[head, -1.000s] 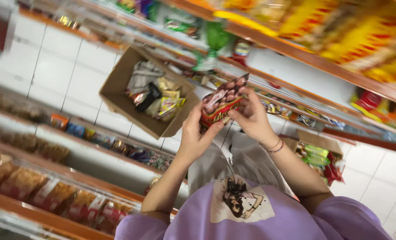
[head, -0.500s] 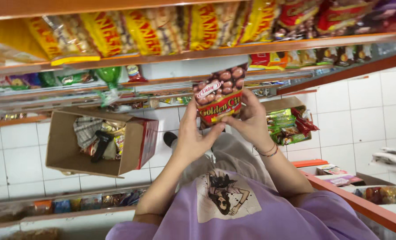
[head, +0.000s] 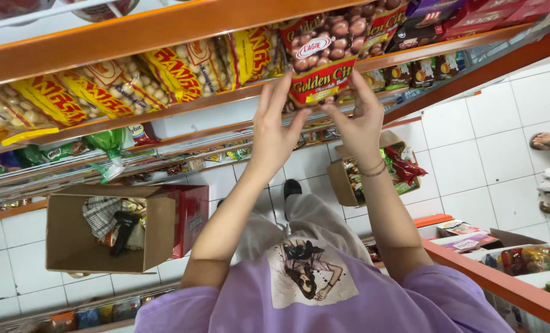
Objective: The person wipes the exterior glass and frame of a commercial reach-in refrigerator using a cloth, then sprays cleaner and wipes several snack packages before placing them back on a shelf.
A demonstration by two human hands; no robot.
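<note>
I hold a red bag of chocolate balls upright with both hands at the orange front edge of an upper shelf. My left hand grips the bag's lower left side. My right hand, with thin bracelets at the wrist, grips its lower right side. The bag sits among other red chocolate packs. Yellow snack bags lie in a row on the shelf to its left.
On the white tiled floor stands an open cardboard box with a red carton beside it. Another open box of snacks sits further right. A lower orange shelf juts in at bottom right. Another person's sandalled foot is at the right edge.
Both hands have raised the red bag from chest height up to the upper shelf. The view has swung, so the shelves now run across the top.
</note>
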